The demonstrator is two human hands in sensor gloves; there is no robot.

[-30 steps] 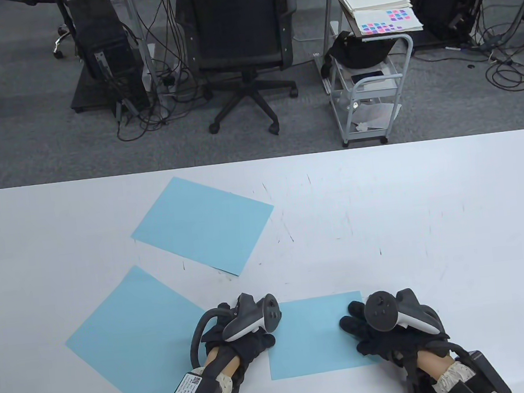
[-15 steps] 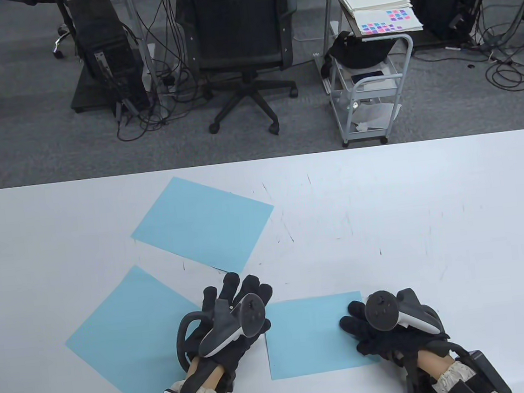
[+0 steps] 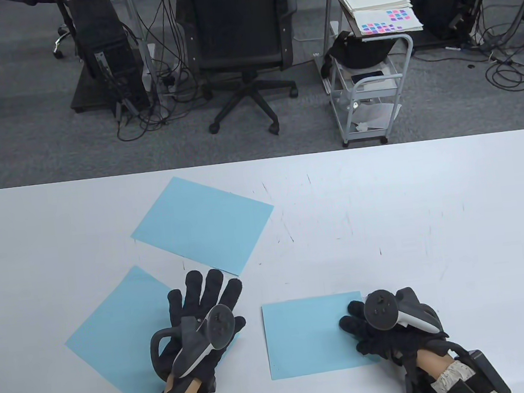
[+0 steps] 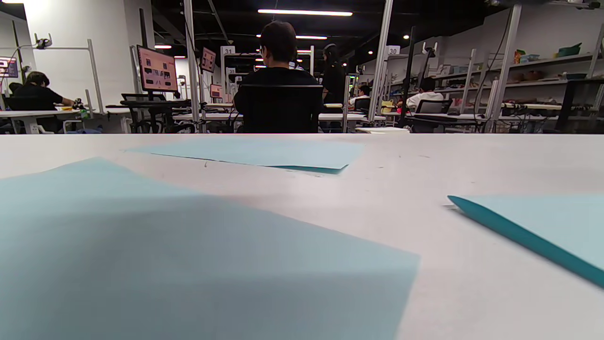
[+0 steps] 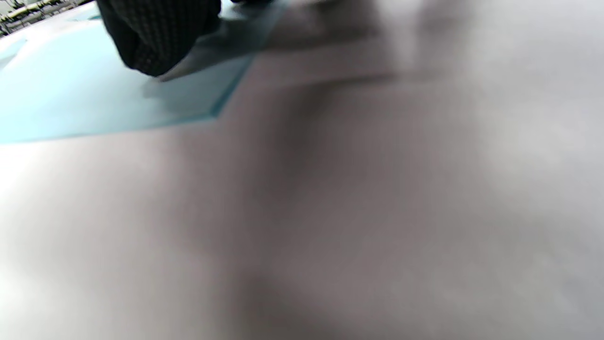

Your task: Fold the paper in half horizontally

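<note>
A folded light-blue paper (image 3: 305, 337) lies flat near the table's front edge, its fold line along the left side. My right hand (image 3: 355, 318) rests on its right end and a gloved fingertip (image 5: 155, 38) presses the sheet (image 5: 71, 104) down. My left hand (image 3: 204, 294) lies flat with fingers spread straight on the right corner of a large unfolded blue sheet (image 3: 117, 333), apart from the folded paper. The left wrist view shows that sheet (image 4: 165, 264) close up and the folded paper's edge (image 4: 542, 226) to the right, with no fingers in sight.
A third blue sheet (image 3: 204, 223) lies flat further back on the left, also seen in the left wrist view (image 4: 255, 153). The white table (image 3: 409, 218) stretches bare to the right. Beyond its far edge stand an office chair (image 3: 237, 30) and a wire cart (image 3: 367, 87).
My left hand left the folded paper's left edge, slid left onto the large sheet and spread its fingers flat. The right hand and the folded paper stayed where they were.
</note>
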